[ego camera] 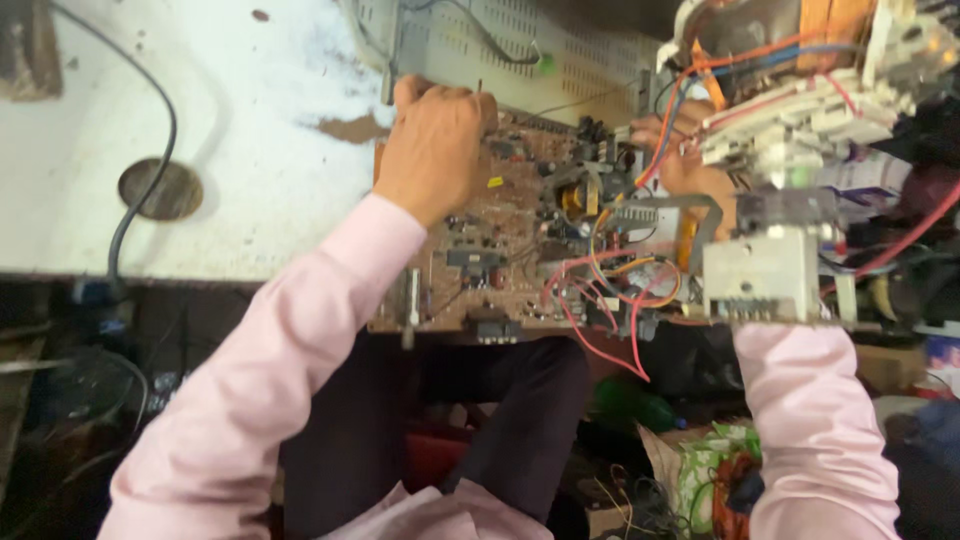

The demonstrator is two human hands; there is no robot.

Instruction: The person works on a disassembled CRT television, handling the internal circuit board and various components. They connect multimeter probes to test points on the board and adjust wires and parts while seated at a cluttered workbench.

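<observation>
Centrally, a brown circuit board (500,240) lies across the edge of a worn white table (250,130), over the person's lap. The left hand (432,150), at eleven o'clock from the board's middle, is curled into a fist on the board's far left corner, gripping a thin metal tool (479,95) whose tip pokes up. The right hand (690,165), at two o'clock, rests among red and orange wires (600,300); whether it grips anything cannot be told. A grey perforated casing (500,50) sits at twelve o'clock.
</observation>
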